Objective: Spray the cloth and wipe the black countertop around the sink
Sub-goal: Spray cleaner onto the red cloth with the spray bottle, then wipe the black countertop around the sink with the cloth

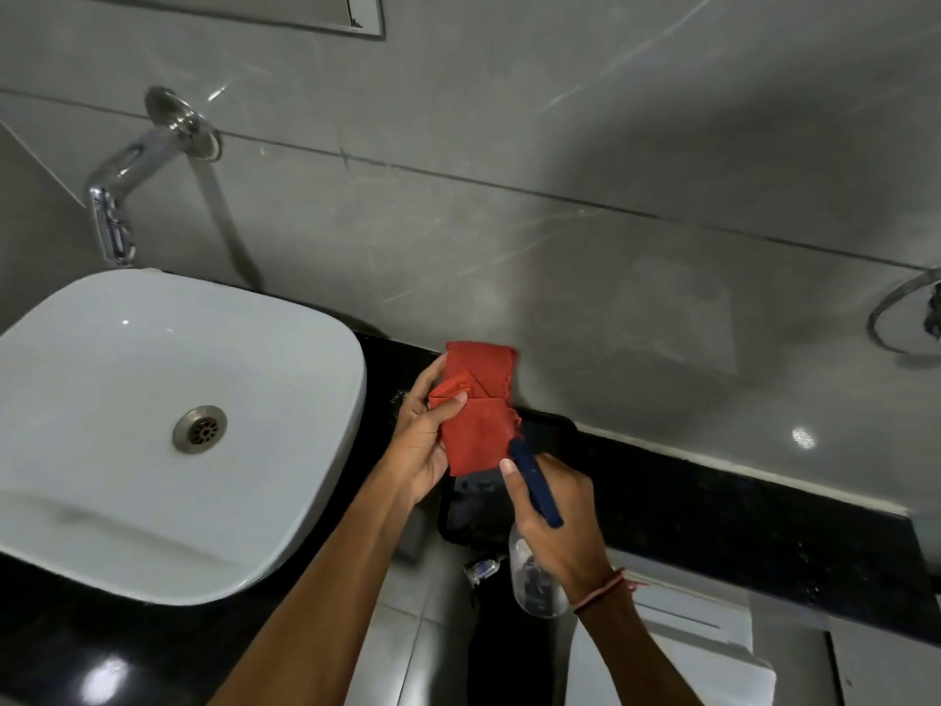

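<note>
Head view. Landmark: the white sink, a rounded basin standing on the black countertop, with a metal drain near its middle.

The left hand is raised just right of the sink's right rim. It holds a folded red cloth upright, thumb pressed across the cloth's front at the left edge, fingers closed behind it. The cloth is in the air above the countertop strip between the sink and the wall; its top edge shows against the grey wall tiles.

The right hand is further right of the sink and nearer the camera, wrapped around the neck of a clear spray bottle. The bottle's dark blue spray head points up and left, its tip just beside the cloth's lower right corner. The index finger lies along the head; whether the trigger is pressed cannot be told. A red thread bracelet circles the right wrist.

A dark tray lies on the countertop below both hands, right of the sink. A chrome wall tap projects above the sink's rear left. A metal ring hangs on the wall far right of the sink.
</note>
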`<action>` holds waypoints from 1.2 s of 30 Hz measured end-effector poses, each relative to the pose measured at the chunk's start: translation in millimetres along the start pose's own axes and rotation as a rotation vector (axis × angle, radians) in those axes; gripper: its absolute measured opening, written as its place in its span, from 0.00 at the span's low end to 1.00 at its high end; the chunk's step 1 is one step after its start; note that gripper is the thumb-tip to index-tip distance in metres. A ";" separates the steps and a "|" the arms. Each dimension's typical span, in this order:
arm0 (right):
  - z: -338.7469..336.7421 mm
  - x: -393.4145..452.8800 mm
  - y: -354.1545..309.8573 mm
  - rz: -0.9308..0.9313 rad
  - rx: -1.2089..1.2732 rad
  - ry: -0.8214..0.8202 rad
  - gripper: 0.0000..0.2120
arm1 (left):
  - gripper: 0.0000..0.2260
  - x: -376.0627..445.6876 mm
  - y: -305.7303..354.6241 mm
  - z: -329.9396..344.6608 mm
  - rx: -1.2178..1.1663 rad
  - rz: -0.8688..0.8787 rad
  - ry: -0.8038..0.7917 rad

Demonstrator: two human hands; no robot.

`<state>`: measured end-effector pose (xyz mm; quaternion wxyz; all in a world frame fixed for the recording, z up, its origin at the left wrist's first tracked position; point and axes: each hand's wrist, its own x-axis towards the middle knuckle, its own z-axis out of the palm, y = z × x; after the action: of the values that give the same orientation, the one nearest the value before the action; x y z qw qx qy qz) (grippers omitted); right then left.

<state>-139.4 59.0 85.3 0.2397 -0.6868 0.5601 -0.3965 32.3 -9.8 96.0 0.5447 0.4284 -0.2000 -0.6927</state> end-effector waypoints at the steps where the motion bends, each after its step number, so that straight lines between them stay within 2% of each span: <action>1: -0.3 -0.2 -0.4 0.006 -0.009 0.009 0.14 | 0.26 -0.7 -0.8 0.2 -0.009 -0.002 0.005; 10: -6.3 -1.0 9.6 0.007 -0.026 -0.022 0.17 | 0.19 1.0 -1.6 6.0 -0.007 -0.038 -0.027; 13: -3.2 -3.4 21.9 0.063 -0.006 -0.007 0.21 | 0.22 3.9 -1.6 3.8 -0.006 -0.046 -0.008; 17: 6.4 11.6 51.5 0.171 0.011 0.091 0.26 | 0.22 7.3 -6.3 -3.3 0.000 -0.023 0.066; 19: 13.5 27.2 70.0 0.233 0.069 0.126 0.24 | 0.21 6.3 -10.3 -8.4 0.004 -0.019 0.114; 22: 28.0 47.5 96.0 0.262 0.076 0.103 0.21 | 0.20 3.9 -19.0 -15.1 -0.010 -0.027 0.163; 27: 41.4 64.7 127.6 0.330 0.071 0.069 0.25 | 0.23 4.3 -29.5 -16.1 -0.030 -0.040 0.258; 28: 39.1 65.5 129.6 0.355 0.095 0.028 0.27 | 0.23 4.2 -30.1 -12.9 -0.028 -0.043 0.272; 30: 28.5 55.6 128.1 0.387 0.134 -0.069 0.39 | 0.21 2.0 -28.0 -2.4 -0.037 -0.045 0.294; 32: 10.0 30.1 122.0 0.410 0.099 -0.073 0.51 | 0.19 -2.8 -20.6 12.1 -0.043 -0.048 0.286; 33: -0.8 12.7 117.4 0.423 0.076 -0.030 0.52 | 0.17 -6.5 -17.0 19.8 -0.038 -0.048 0.273; 34: -10.4 -7.1 107.8 0.443 0.086 0.030 0.50 | 0.15 -11.7 -13.2 28.0 -0.031 -0.049 0.262; 35: -17.0 -27.8 94.6 0.476 0.144 0.113 0.44 | 0.15 -19.1 -9.8 36.6 -0.039 -0.054 0.251; 36: -22.3 -37.9 74.9 0.564 0.319 0.188 0.36 | 0.15 -28.7 -7.6 44.3 -0.046 -0.058 0.241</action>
<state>-203.0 78.6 29.7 0.3918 -0.4189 0.6785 -0.4590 -6.9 10.8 125.6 0.5542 0.5015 -0.1044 -0.6561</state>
